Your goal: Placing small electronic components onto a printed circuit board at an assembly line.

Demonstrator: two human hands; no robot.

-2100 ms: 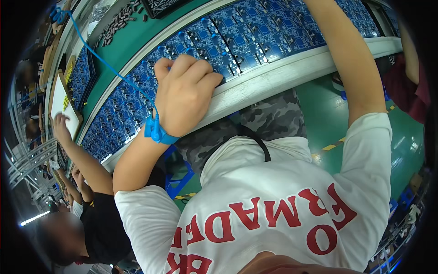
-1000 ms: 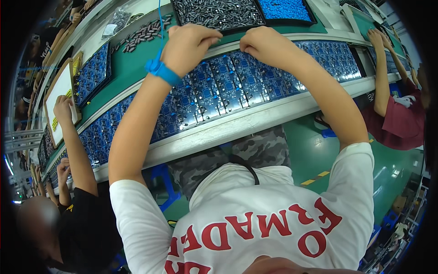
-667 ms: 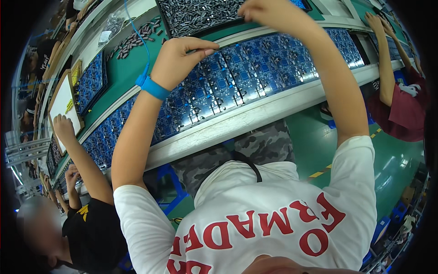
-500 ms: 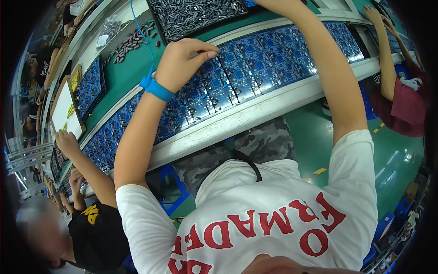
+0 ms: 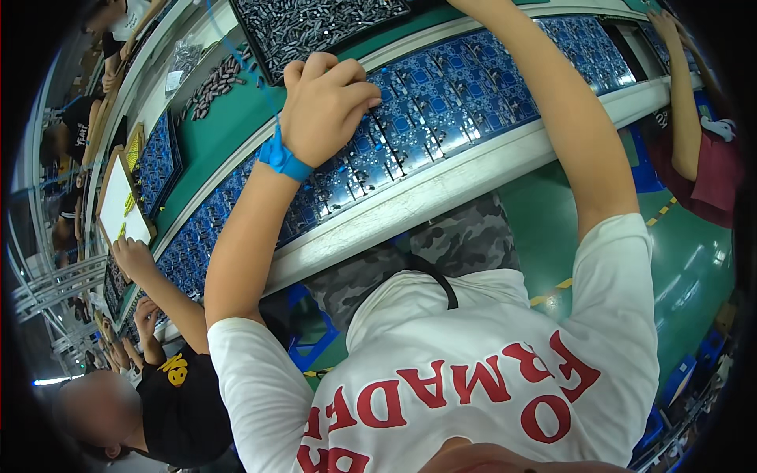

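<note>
My left hand [image 5: 330,106], with a blue wrist strap [image 5: 285,160] and cord, is over the row of blue circuit boards [image 5: 434,114]. Its fingers curl down and close toward the thumb; whatever they may hold is too small or hidden to make out. Just beyond it stands a black tray [image 5: 272,72] full of small dark cylindrical parts [image 5: 323,30]. Only the base of my right hand [image 5: 471,6] shows at the top edge, to the right of the tray; its fingers are out of the picture.
A pale rail [image 5: 378,201] borders the boards on my side. Loose dark cylinders [image 5: 213,91] and a clear bag [image 5: 183,63] lie left of the tray. At left, a co-worker's hand [image 5: 132,256] is by a white board [image 5: 122,205] with yellow parts. Another co-worker's arm [image 5: 684,102] is at right.
My left hand has turned, its knuckles now raised and its fingers more bent over the boards. My right hand has slid further out past the top edge. The whole view has shifted slightly.
</note>
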